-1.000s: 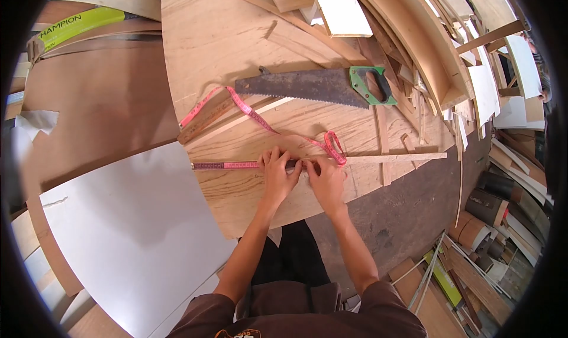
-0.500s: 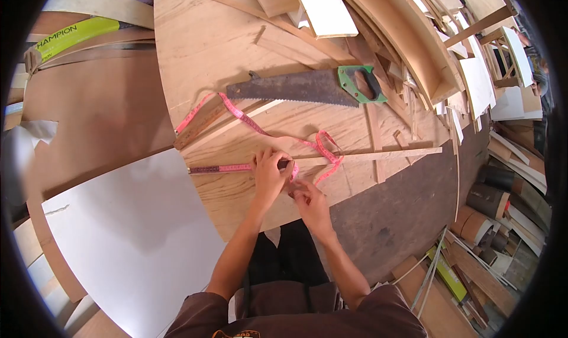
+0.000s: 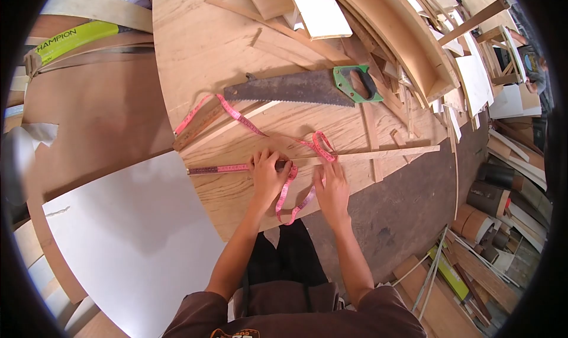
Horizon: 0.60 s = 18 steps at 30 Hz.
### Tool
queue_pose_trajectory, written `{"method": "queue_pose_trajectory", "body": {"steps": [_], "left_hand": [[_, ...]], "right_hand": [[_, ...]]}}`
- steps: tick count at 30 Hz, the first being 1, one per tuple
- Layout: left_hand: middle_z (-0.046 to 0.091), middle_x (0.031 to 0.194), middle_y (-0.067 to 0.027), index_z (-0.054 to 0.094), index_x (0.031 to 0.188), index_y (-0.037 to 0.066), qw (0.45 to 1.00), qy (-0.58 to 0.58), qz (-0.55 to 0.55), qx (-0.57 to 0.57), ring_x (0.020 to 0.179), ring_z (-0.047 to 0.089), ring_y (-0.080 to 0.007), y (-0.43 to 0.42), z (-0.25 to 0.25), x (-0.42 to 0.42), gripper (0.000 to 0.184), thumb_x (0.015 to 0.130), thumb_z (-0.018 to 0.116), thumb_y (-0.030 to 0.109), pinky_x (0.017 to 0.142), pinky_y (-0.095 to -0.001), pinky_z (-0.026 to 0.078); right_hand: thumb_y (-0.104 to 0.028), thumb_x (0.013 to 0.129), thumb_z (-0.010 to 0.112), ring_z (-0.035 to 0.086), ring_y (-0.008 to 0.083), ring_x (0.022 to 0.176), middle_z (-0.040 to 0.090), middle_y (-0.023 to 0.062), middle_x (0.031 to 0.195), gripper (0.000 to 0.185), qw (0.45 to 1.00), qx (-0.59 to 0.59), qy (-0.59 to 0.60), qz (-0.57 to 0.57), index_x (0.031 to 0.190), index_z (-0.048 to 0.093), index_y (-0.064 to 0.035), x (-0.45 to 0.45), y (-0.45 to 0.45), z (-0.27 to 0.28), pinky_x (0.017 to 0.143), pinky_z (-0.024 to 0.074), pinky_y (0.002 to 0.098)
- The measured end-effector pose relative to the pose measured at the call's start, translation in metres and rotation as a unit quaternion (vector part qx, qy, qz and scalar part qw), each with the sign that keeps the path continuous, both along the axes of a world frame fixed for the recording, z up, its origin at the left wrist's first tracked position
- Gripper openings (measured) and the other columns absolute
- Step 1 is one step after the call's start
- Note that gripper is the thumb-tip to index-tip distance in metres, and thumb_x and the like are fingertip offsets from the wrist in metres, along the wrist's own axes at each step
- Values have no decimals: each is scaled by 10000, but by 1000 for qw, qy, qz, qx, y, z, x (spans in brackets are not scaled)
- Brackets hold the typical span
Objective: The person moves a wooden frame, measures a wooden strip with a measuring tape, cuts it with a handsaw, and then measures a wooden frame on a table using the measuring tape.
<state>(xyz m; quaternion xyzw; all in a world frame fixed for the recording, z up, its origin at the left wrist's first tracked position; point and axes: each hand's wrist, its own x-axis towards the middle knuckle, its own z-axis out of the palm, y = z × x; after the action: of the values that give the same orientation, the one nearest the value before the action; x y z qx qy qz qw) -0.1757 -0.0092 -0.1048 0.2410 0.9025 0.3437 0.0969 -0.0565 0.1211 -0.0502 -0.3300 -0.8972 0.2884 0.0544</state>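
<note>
1. Head view, the hands: the left hand (image 3: 268, 171) is closed, its fingertips pinching the pink tape measure (image 3: 218, 169) low against the surface (image 3: 189, 48); a small dark item (image 3: 281, 165) shows at those fingers, too hidden to name; the right hand (image 3: 333, 187) has its fingers bent beside the tape's upper loop, and whether it grips the tape I cannot tell.

2. Head view, the tape: one stretch runs left from the left hand to the surface's left edge; a slack loop droops between the hands to the near edge; another length winds up toward the saw (image 3: 290, 88); a slim wooden strip (image 3: 393, 153) reaches out to the right past the right hand.

3. Head view, what could go wrong: the drooping loop could snag on clothing or the edge and tug the tape from the left fingers; uneven slack or a twist could throw off a reading; the strip, with nothing visible clamping it, could swivel if bumped; the saw's teeth face the hands, so a careless reach upward could scrape knuckles or nick the tape.
</note>
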Motion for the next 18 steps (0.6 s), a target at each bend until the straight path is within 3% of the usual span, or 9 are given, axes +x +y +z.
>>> {"method": "queue_pose_trajectory", "body": {"steps": [1, 3, 4, 6, 9, 13, 18], "left_hand": [[643, 1008, -67, 736, 914, 138, 1000, -2, -1, -3, 1052, 553, -313, 0, -1, 1, 171, 807, 813, 246, 1000, -503, 337], [644, 1034, -65, 741, 925, 141, 1000, -4, -3, -7, 1054, 546, -311, -1, -1, 2, 175, 815, 814, 255, 990, -500, 342], [643, 1059, -72, 733, 946, 140, 1000, -6, -9, -2, 1064, 544, -316, -1, -1, 2, 185, 821, 814, 250, 989, -502, 343], [642, 1084, -79, 726, 967, 138, 1000, -9, -14, 2, 1074, 542, -322, -3, -2, 3, 197, 827, 813, 245, 988, -504, 343], [620, 1107, -76, 711, 972, 143, 999, 38, -4, 21, 1093, 527, -331, -2, -4, 8, 186, 832, 804, 223, 995, -517, 342], [588, 1254, -82, 706, 999, 139, 998, 57, -25, 15, 1133, 508, -348, -3, -7, 12, 179, 855, 801, 188, 980, -508, 382], [576, 1350, -74, 720, 990, 142, 995, 81, -21, 45, 1162, 486, -366, -5, -17, 15, 176, 844, 816, 164, 991, -516, 406]], "right_hand": [[-83, 897, 712, 632, 340, 1094, 658, 147, 1203, 316, 1000, -1, 0, -1, 1211, 701, -46, -9, 4, -2, 912, 522, 471], [-139, 851, 765, 510, 340, 1301, 577, 126, 1373, 297, 992, 116, 24, 38, 1143, 733, -90, -20, 8, -9, 1065, 414, 514], [-139, 851, 765, 510, 340, 1301, 577, 126, 1373, 297, 992, 114, 25, 37, 1143, 733, -90, -20, 5, -11, 1065, 414, 514], [-191, 812, 810, 428, 340, 1390, 519, 110, 1456, 356, 986, 141, 32, 85, 1156, 741, -127, -14, -3, -15, 1141, 319, 559], [-234, 795, 835, 417, 335, 1405, 511, 113, 1472, 385, 988, 120, 49, 86, 1153, 747, -125, -2, -21, -30, 1170, 275, 571], [-248, 795, 839, 400, 331, 1417, 504, 110, 1482, 362, 992, 87, 53, 71, 1130, 761, -135, -1, -29, -31, 1193, 250, 557], [-285, 848, 819, 355, 372, 1442, 477, 135, 1501, 219, 998, 24, 59, -8, 999, 784, -129, -3, -35, -37, 1201, 219, 574]]}}
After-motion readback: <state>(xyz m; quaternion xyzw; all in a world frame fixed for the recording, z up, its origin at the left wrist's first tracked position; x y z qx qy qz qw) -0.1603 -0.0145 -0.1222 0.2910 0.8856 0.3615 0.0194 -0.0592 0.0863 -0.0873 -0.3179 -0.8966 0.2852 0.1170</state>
